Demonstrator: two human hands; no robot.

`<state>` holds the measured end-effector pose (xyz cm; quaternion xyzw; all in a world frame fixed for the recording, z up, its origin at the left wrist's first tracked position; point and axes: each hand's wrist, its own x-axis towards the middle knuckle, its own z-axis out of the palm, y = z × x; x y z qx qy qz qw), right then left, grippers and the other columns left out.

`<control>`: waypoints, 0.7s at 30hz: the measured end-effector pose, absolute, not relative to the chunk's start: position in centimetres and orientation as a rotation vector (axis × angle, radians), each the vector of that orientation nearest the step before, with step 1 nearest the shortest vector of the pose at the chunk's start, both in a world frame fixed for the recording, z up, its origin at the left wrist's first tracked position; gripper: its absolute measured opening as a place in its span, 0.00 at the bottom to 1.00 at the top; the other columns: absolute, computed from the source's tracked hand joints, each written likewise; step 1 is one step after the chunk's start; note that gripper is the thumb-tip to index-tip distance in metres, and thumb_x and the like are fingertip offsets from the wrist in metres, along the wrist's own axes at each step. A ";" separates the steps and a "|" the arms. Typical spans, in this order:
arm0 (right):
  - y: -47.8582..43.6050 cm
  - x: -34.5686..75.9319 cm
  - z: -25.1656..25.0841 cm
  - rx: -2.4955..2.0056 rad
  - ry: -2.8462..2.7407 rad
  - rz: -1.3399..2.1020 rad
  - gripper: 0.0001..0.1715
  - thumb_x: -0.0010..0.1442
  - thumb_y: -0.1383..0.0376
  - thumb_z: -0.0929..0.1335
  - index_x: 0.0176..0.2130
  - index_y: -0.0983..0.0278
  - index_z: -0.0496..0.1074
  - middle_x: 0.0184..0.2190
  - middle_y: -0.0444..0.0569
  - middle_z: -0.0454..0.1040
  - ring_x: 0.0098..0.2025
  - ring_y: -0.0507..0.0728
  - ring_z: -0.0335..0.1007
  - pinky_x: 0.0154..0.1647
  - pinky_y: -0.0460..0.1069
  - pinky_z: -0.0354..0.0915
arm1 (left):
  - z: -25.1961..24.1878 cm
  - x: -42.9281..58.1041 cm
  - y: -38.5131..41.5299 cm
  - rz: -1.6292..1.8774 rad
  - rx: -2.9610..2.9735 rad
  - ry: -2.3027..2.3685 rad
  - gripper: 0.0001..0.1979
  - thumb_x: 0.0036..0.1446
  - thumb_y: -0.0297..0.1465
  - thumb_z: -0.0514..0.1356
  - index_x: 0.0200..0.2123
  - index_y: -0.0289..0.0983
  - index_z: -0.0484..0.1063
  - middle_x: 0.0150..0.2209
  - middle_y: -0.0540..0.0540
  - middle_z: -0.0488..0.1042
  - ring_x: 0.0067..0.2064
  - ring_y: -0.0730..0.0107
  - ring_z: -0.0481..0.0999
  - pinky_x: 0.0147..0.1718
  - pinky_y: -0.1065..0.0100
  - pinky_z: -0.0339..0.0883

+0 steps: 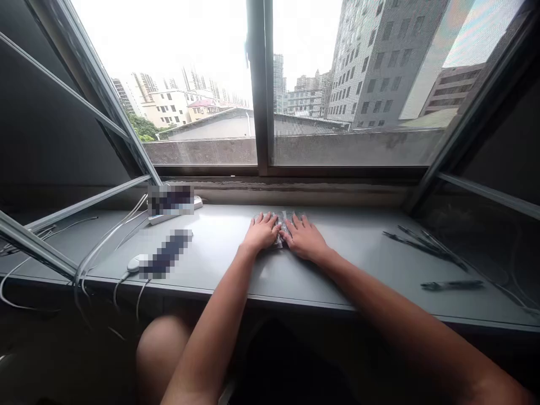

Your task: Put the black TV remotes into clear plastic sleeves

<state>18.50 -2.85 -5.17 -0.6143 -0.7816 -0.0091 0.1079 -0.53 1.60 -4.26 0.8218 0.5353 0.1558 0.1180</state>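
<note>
Both of my hands lie palm down, side by side, on a crinkled piece of clear plastic (284,216) near the back middle of the grey desk (228,270). My left hand (262,232) has its fingers stretched forward over the plastic's left part. Beside it, my right hand (304,237) rests flat with fingers spread on the right part. The two thumbs nearly meet in the middle. Most of the plastic is hidden under the palms, and I cannot tell whether it is a bag or a sheet.
Left on the desk are a white power strip (175,212), a white round plug or charger (137,262) and loose white cables (112,233). Several dark pens (426,244) and another pen (451,285) lie at the right. Metal frames flank the desk; a window (264,84) stands behind.
</note>
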 end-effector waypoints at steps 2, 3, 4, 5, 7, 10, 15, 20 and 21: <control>-3.1 18.2 -4.7 -1.855 -2.315 0.000 0.46 0.77 0.41 0.50 0.79 0.65 0.54 0.79 0.62 0.49 0.80 0.78 0.41 0.73 0.70 0.51 | -4.0 -0.4 1.7 0.316 2.419 1.619 0.33 0.75 0.47 0.43 0.77 0.41 0.56 0.80 0.42 0.48 0.80 0.40 0.42 0.74 0.37 0.37; -3.2 18.1 -4.5 -1.872 -2.317 0.011 0.46 0.77 0.41 0.50 0.79 0.65 0.53 0.80 0.62 0.47 0.80 0.77 0.40 0.74 0.70 0.50 | -3.8 -0.3 1.7 0.268 2.414 1.632 0.34 0.75 0.47 0.42 0.78 0.42 0.54 0.80 0.43 0.46 0.80 0.41 0.41 0.74 0.38 0.37; -3.3 17.9 -4.3 -1.885 -2.318 0.023 0.46 0.77 0.42 0.50 0.79 0.65 0.53 0.80 0.62 0.47 0.80 0.77 0.39 0.74 0.69 0.49 | -3.7 -0.3 1.7 0.240 2.407 1.638 0.35 0.75 0.48 0.41 0.78 0.42 0.53 0.80 0.43 0.45 0.80 0.41 0.40 0.75 0.38 0.37; -3.4 17.8 -4.1 -1.894 -2.317 0.035 0.46 0.77 0.42 0.49 0.79 0.65 0.52 0.80 0.62 0.46 0.80 0.77 0.39 0.74 0.69 0.49 | -3.6 -0.2 1.8 0.224 2.403 1.639 0.35 0.75 0.48 0.41 0.78 0.42 0.52 0.80 0.43 0.44 0.80 0.41 0.40 0.74 0.37 0.37; -3.6 17.7 -3.9 -1.905 -2.314 0.056 0.45 0.78 0.43 0.50 0.79 0.66 0.52 0.80 0.62 0.46 0.80 0.77 0.38 0.75 0.68 0.48 | -3.5 -0.1 1.8 0.216 2.405 1.641 0.35 0.75 0.47 0.41 0.78 0.41 0.52 0.80 0.43 0.44 0.80 0.40 0.40 0.74 0.37 0.37; -3.6 17.6 -3.9 -1.906 -2.307 0.061 0.45 0.78 0.44 0.50 0.79 0.65 0.51 0.80 0.61 0.45 0.81 0.77 0.38 0.75 0.68 0.47 | -3.5 0.0 1.7 0.225 2.418 1.655 0.34 0.75 0.46 0.42 0.78 0.41 0.53 0.80 0.42 0.45 0.80 0.39 0.41 0.74 0.37 0.38; -3.3 17.6 -4.2 -1.885 -2.314 0.027 0.44 0.78 0.45 0.51 0.79 0.66 0.52 0.80 0.63 0.47 0.80 0.77 0.40 0.74 0.68 0.49 | -3.6 0.2 1.6 0.211 2.433 1.681 0.34 0.75 0.44 0.42 0.78 0.40 0.53 0.80 0.41 0.46 0.79 0.37 0.43 0.74 0.36 0.39; -3.1 17.5 -4.2 -1.871 -2.324 0.005 0.44 0.78 0.45 0.50 0.78 0.67 0.54 0.79 0.64 0.50 0.79 0.79 0.42 0.73 0.69 0.51 | -3.3 0.1 1.8 0.197 2.422 1.678 0.33 0.75 0.45 0.42 0.78 0.42 0.53 0.80 0.43 0.46 0.80 0.38 0.43 0.73 0.36 0.39; -3.0 17.5 -4.2 -1.869 -2.327 0.006 0.45 0.77 0.45 0.50 0.78 0.67 0.54 0.79 0.64 0.50 0.79 0.79 0.43 0.73 0.69 0.50 | -3.3 0.1 1.8 0.193 2.411 1.682 0.33 0.75 0.46 0.42 0.78 0.43 0.53 0.80 0.44 0.46 0.80 0.38 0.43 0.73 0.35 0.39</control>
